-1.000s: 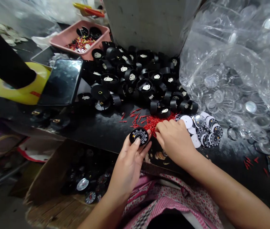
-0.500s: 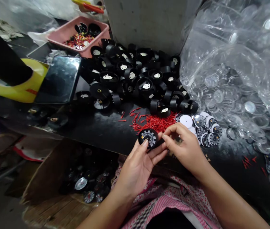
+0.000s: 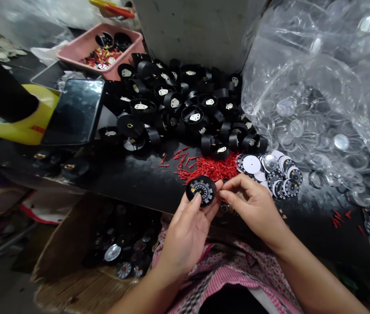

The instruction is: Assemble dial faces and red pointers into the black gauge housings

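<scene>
A black round gauge with a printed dial faces up in my left hand. The thumb presses on the dial while the fingers wrap the back. No pointer is visible on the dial, though the thumb covers part of it. At the gauge's right side, my right hand is closed in a pinch of thumb and forefinger. What sits between those fingertips is too small to make out. Just beyond the hands lies a heap of red pointers. Loose dial discs, white-backed and black-faced, overlap to the right.
Black gauge housings are piled behind the pointers. Clear plastic covers spill from a plastic bag at right. A phone, a yellow tape roll and a pink basket stand left. Below is a cardboard box of gauges.
The view has shifted slightly. My right fingertips have moved a little at the gauge's right side; the left hand keeps its hold.
</scene>
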Demonstrator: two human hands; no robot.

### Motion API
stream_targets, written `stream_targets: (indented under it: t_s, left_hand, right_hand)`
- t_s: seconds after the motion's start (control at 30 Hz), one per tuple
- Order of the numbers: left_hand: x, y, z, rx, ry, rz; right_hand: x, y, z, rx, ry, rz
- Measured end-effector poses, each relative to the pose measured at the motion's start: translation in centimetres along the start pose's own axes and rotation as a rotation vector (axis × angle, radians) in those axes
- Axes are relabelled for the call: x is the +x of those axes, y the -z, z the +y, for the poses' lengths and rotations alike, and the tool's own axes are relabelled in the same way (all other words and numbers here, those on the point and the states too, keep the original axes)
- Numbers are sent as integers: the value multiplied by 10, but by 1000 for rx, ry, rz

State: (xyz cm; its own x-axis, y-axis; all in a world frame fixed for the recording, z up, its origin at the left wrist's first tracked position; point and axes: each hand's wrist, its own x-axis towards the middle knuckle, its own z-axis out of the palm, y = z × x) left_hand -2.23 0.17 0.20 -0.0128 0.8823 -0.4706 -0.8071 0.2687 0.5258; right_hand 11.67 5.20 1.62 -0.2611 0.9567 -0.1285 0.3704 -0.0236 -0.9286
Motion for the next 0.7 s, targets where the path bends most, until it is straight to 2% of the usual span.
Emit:
stream_targets:
  t_s: [0.07, 0.13, 0.23, 0.33, 0.4, 0.53, 0.7]
  left_hand:
    - [0, -1, 0, 25, -36, 10]
    - [-1, -1, 0, 54, -75, 10]
    - [-3, -1, 0, 88, -122, 30]
    - [-5, -1, 1, 126, -128, 67]
    - [-6, 0, 0, 138, -123, 75]
    - [-6, 4, 0, 123, -129, 47]
    - [-5, 6, 1, 116, -128, 36]
  right_hand:
    - [-1, 1, 2, 27, 6, -27]
    - [-2, 2, 2, -6, 45, 2]
    - [-5, 2, 0, -173, 184, 71]
    - [-8, 2, -4, -336, 343, 61]
    - [-8, 2, -6, -423, 393, 65]
    - [-8, 4, -6, -478, 388, 81]
    - [-10, 6, -6, -443, 361, 29]
